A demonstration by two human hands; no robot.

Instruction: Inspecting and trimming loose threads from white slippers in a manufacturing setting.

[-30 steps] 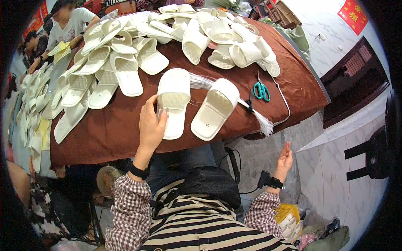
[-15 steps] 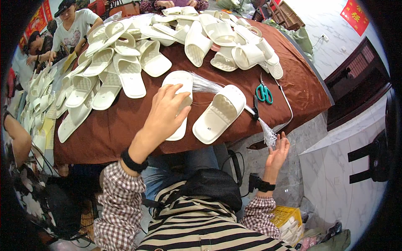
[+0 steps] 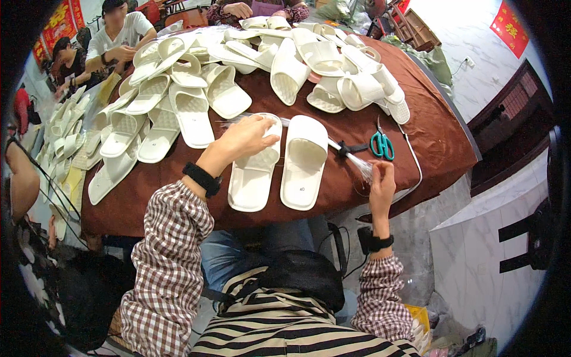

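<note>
The table (image 3: 428,143) is crowded along its far edge and left side by a heap of white slippers (image 3: 196,89), leaving bare brown cloth only along the near edge and toward the right corner. On that open strip lie two slippers (image 3: 279,163) side by side, a bundle of clear strands (image 3: 357,163) running toward the right edge, and green scissors (image 3: 382,144) — each narrows the way. Right of the scissors the cloth is free.
</note>
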